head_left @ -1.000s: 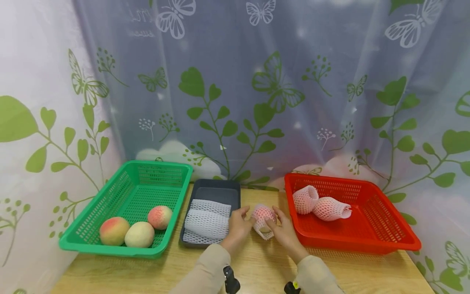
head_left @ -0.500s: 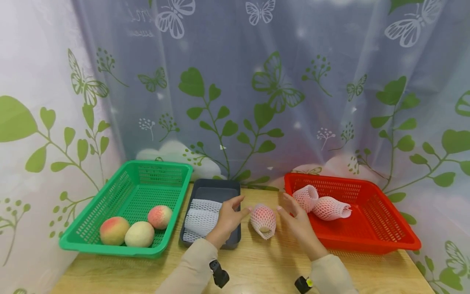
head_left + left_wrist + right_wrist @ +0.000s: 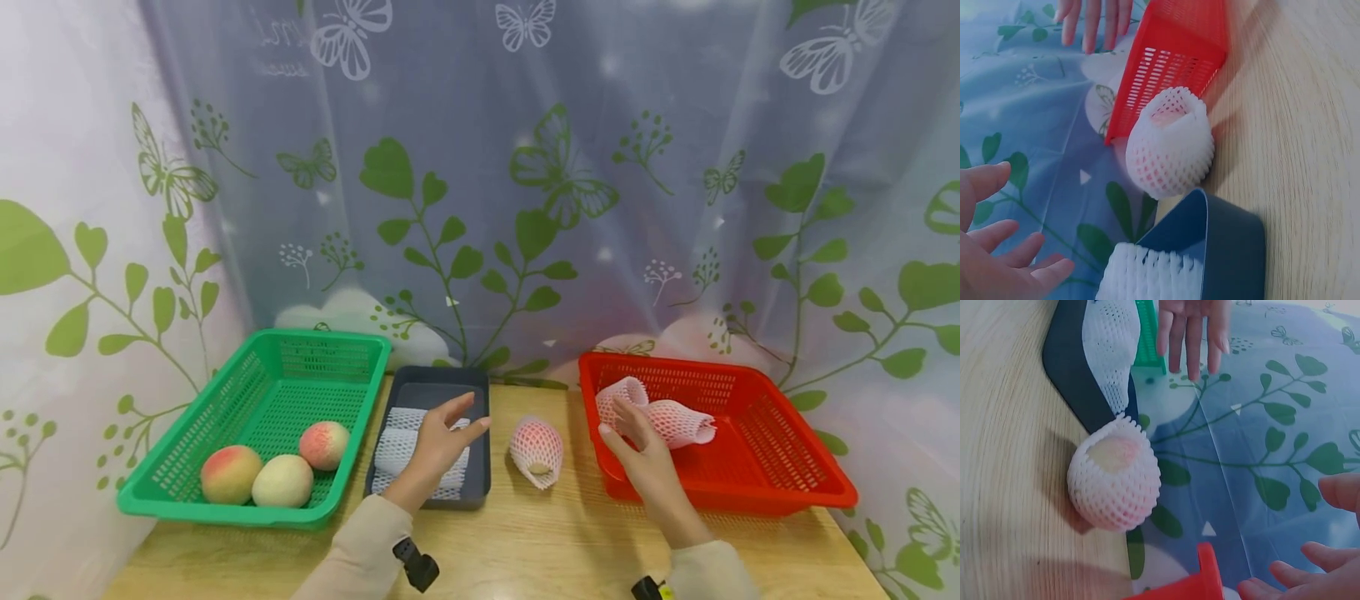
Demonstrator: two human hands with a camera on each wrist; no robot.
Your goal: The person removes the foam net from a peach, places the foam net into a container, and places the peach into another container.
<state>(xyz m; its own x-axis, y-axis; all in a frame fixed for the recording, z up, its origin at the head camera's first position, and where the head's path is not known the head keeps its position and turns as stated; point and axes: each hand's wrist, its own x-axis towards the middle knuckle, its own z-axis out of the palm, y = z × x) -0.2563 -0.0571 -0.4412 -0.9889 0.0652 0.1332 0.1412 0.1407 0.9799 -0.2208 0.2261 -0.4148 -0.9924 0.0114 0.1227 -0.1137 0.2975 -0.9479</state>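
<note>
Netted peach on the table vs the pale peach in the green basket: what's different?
Cover: the netted peach wears a white foam net; the pale peach is bare.
Color: the netted peach shows pink through the mesh; the pale peach looks creamy yellow.
Place: the netted peach sits alone on the table; the pale peach sits beside others in the green basket.
Shared: neither is held.

A light wood-grained table (image 3: 517, 542) carries four things in a row: from the left, a green plastic basket (image 3: 300, 404), a dark rectangular tray (image 3: 442, 392), a pinkish fruit (image 3: 537, 448) in a white foam net, standing apart between its neighbours, and a red plastic basket (image 3: 780, 454).
</note>
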